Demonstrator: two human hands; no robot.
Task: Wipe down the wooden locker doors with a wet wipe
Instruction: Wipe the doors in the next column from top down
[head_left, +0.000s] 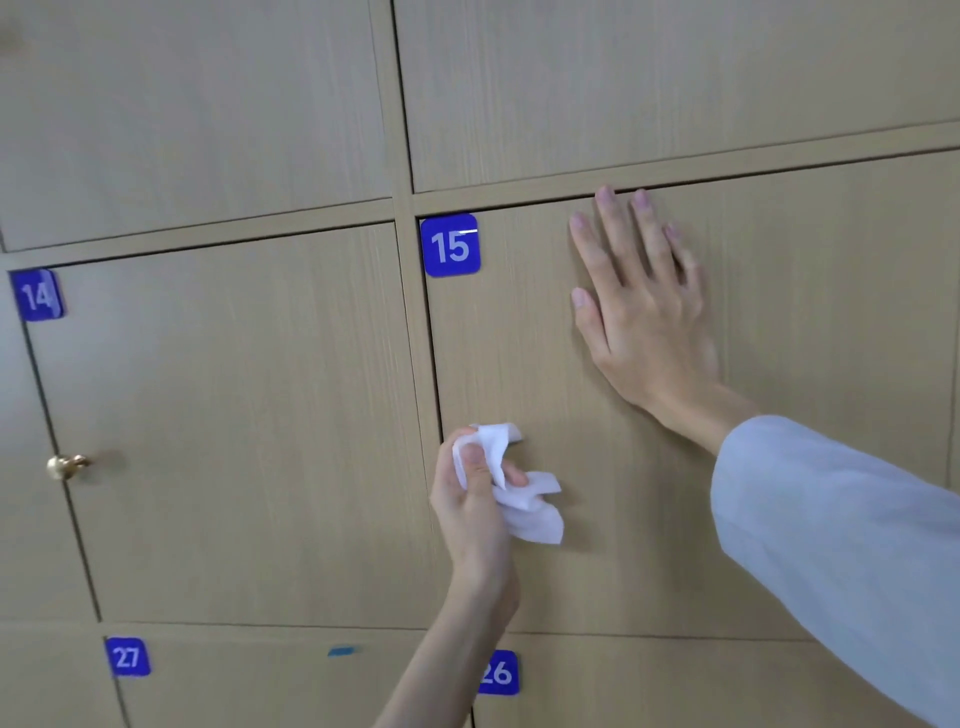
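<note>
Left hand (475, 499): fingers curled round wipe (524, 499), below tag 15 (450, 245).
Right hand (641, 306): fingers straight, flat on door (519, 364), right of tag 15.

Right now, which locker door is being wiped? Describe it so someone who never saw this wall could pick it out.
On the wall of light wooden locker doors, find the blue tag 15; it marks the door right of door 14 and above tag 26. Only this door has the right hand flat on it and the left hand gripping a crumpled white wipe near its left edge.
</note>
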